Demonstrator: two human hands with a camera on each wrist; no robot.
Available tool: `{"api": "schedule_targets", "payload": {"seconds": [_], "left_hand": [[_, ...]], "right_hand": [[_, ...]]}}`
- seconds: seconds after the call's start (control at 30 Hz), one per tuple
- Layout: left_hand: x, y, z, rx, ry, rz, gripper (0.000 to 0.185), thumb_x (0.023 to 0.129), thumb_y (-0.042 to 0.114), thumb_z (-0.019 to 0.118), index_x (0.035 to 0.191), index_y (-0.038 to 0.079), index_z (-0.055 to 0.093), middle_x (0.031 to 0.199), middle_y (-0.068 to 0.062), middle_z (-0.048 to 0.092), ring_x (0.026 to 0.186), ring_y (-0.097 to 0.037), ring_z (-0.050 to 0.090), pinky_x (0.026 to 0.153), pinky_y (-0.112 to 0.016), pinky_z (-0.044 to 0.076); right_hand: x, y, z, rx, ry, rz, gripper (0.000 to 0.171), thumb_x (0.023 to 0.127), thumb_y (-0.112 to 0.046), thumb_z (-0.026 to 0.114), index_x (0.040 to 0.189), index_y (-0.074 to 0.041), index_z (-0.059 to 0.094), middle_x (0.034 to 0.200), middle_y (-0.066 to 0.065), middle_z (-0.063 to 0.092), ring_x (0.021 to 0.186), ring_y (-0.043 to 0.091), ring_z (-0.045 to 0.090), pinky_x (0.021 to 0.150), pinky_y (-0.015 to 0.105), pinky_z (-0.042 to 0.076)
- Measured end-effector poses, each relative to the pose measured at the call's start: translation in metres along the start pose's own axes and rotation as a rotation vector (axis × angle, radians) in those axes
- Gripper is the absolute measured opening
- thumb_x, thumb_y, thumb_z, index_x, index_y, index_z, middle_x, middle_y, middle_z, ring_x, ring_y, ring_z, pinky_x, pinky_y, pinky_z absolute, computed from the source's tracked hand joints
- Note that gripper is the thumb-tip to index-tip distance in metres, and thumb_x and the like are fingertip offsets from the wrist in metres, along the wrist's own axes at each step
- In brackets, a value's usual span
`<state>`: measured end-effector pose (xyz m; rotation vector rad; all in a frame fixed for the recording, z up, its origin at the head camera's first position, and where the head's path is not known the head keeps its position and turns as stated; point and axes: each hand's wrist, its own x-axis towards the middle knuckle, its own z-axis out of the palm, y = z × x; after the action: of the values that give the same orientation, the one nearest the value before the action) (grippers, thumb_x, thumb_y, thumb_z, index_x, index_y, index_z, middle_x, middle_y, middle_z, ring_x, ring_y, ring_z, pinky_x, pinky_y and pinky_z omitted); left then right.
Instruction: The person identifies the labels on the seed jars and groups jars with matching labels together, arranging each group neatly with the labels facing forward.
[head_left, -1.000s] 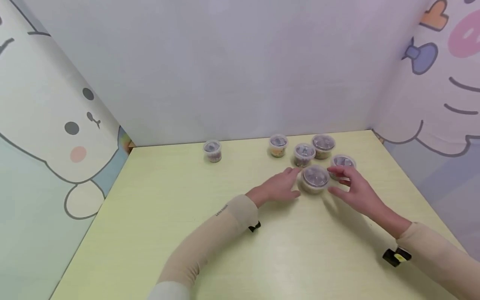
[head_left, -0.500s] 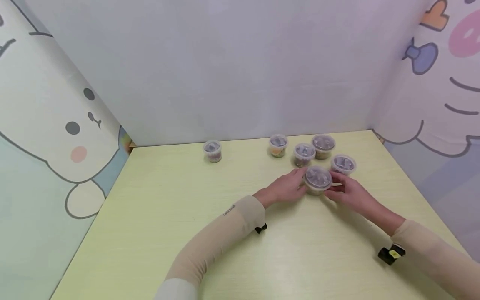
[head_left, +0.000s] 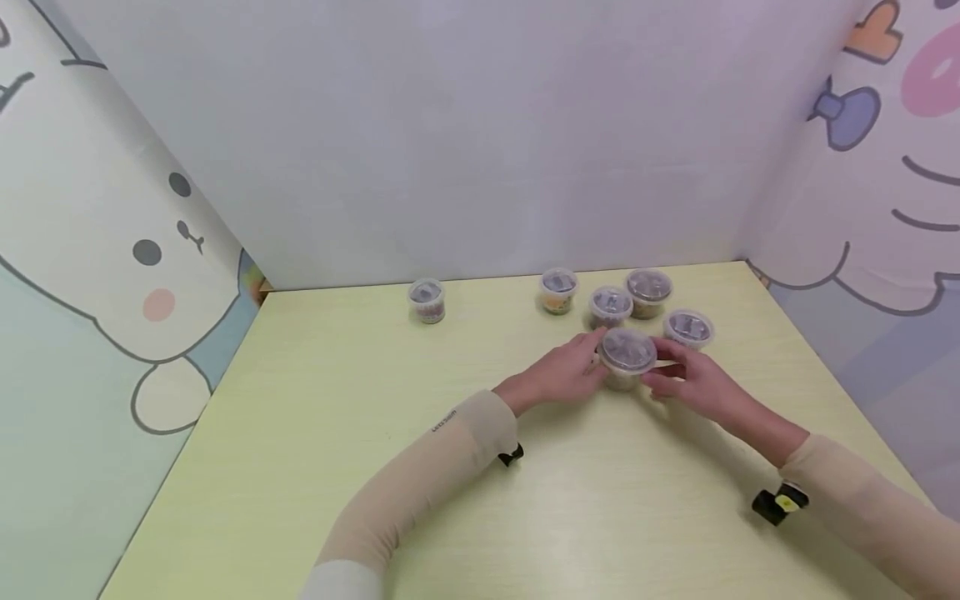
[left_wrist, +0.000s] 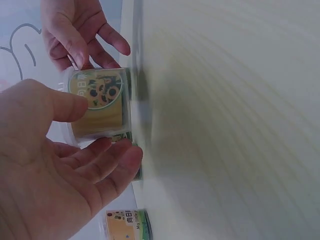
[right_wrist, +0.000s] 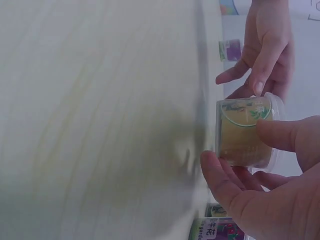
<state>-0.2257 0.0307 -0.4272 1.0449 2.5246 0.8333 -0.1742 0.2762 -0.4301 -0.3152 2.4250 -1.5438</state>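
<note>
A small clear lidded tub (head_left: 628, 353) with a green and yellow label is held between both hands, a little above the yellow table (head_left: 450, 500). My left hand (head_left: 583, 369) grips its left side, with the thumb on the wall and the fingers curled below (left_wrist: 107, 155). From the right, my right hand (head_left: 670, 373) pinches the tub (right_wrist: 244, 134) between thumb and fingers. The left wrist view shows the tub (left_wrist: 99, 104) with a narrow gap and a shadow between its base and the table.
Several more lidded tubs stand along the back: one alone at the left (head_left: 427, 300), then one (head_left: 557, 290), one (head_left: 609, 306), one (head_left: 648, 292) and one (head_left: 688, 327) just behind the hands. Walls close the table at back, left and right.
The right hand, open beside the tub a second ago, has closed on it. Both hands now hold the tub, which has risen slightly and shifted back.
</note>
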Motion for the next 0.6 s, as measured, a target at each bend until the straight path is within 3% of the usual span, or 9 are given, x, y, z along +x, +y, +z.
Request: {"api": "schedule_targets", "payload": {"seconds": [0.23,0.4,0.5,0.6], "left_hand": [[-0.02,-0.015,-0.023,-0.204,0.035,0.069,0.067,0.109,0.031,0.047,0.161,0.003,0.017,0.148,-0.011,0.046,0.121,-0.014,0.056,0.097,-0.022,0.047],[-0.036,-0.022,-0.039,-0.315,0.061,0.052,0.067,0.108,0.032,0.048,0.161,0.003,0.018,0.143,-0.009,0.05,0.12,-0.014,0.055,0.093,-0.023,0.05],[-0.044,-0.027,-0.046,-0.386,0.072,0.035,0.066,0.108,0.033,0.048,0.162,0.006,0.019,0.139,-0.01,0.052,0.118,-0.022,0.059,0.088,-0.028,0.053],[-0.05,-0.033,-0.053,-0.445,0.072,0.005,0.063,0.109,0.035,0.046,0.161,0.008,0.023,0.136,-0.01,0.052,0.117,-0.031,0.06,0.087,-0.035,0.056]], "right_hand": [[0.009,-0.023,0.007,0.009,-0.018,-0.027,0.069,0.099,-0.025,0.068,0.154,-0.001,0.034,0.146,0.022,0.046,0.129,0.04,0.051,0.089,0.026,0.055],[0.019,-0.039,0.017,0.117,-0.05,-0.006,0.073,0.099,-0.03,0.068,0.155,-0.002,0.03,0.143,0.021,0.045,0.125,0.035,0.055,0.094,0.043,0.054],[0.026,-0.045,0.024,0.201,-0.079,0.021,0.075,0.1,-0.03,0.067,0.156,0.0,0.026,0.143,0.023,0.043,0.123,0.03,0.055,0.097,0.051,0.051],[0.033,-0.051,0.03,0.304,-0.114,0.053,0.075,0.101,-0.027,0.066,0.156,0.001,0.022,0.146,0.025,0.039,0.122,0.025,0.055,0.098,0.051,0.05]]}}
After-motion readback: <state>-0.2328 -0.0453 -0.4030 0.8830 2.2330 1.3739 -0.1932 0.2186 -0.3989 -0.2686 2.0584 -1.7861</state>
